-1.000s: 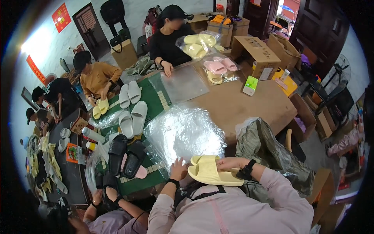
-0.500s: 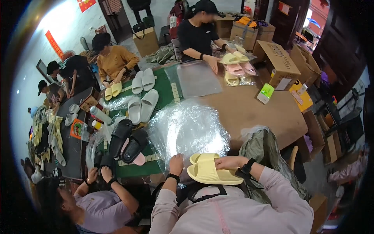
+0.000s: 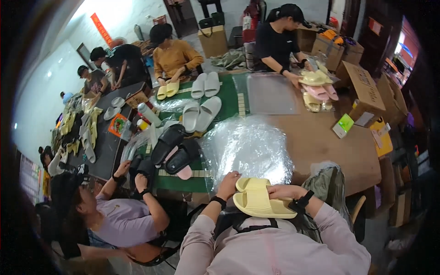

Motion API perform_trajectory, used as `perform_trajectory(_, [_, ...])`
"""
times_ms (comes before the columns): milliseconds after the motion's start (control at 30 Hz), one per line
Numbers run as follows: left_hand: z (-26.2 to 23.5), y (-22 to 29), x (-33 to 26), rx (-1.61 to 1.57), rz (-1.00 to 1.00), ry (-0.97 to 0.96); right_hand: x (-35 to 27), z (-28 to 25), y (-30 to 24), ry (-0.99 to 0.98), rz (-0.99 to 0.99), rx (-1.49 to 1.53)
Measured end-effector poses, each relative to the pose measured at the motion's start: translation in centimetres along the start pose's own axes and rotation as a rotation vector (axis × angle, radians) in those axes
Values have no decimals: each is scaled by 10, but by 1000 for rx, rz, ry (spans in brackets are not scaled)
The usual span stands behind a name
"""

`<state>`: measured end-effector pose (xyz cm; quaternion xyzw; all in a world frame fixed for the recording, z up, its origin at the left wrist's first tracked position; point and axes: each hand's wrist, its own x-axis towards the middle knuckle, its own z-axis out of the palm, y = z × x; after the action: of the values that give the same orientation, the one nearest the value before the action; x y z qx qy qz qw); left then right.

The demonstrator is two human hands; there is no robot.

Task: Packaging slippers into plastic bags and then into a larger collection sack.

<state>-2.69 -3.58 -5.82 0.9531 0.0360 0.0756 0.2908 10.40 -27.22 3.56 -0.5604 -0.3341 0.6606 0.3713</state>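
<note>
The right hand [image 3: 285, 191] grips a pair of pale yellow slides [image 3: 259, 206] at the table's near edge, just before the person's torso. The left hand [image 3: 228, 184] is beside them, at the edge of flat clear plastic bags [image 3: 250, 146]; whether its fingers pinch anything cannot be told. Black slides [image 3: 168, 142] and white slides [image 3: 208, 114] crowd the green mat [image 3: 228, 103] leftward. Beyond, clear packaging holds pink slides [image 3: 323, 93] and more yellow ones, beside a cardboard box [image 3: 360, 87], contents hidden.

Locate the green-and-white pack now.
In the head view, the green-and-white pack sits on the right part of the brown tabletop, just on the near side of a cardboard box.
</note>
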Motion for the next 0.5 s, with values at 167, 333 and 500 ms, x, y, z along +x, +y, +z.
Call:
perform_trajectory(167, [-1,-13,-17,4,-44,253,4,-3,-7,-52,-104,-42])
perform_trajectory(333, [-35,32,8,71,88,454,14,-1,-6,345,-356,-254])
perform_trajectory(500, [-41,34,19,-161,-139,654,28,-3,-16,697,-489,-595])
